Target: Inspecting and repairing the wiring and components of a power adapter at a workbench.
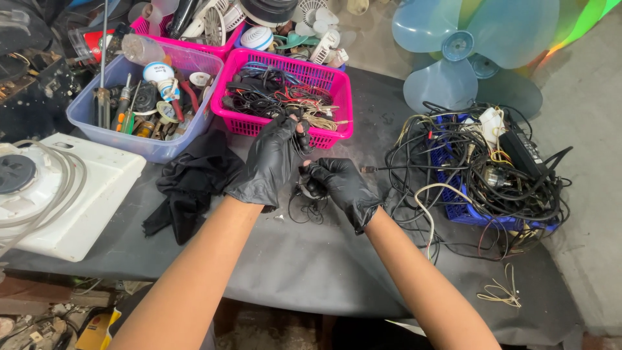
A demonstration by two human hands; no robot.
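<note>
One wire bundle (310, 194), two gloved hands (304, 170)

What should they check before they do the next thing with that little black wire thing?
1. Gloves on both hands: ok; left hand and right hand wear black gloves.
2. Grip on the small black part: ok; the right hand holds it, left fingertips above it.
3. Thin black wires dangling free: cannot tell; they loop on the black table cover.
4. Pink basket close by: ok, just behind the hands.
5. Cable pile kept apart: ok, off to the right.
</note>
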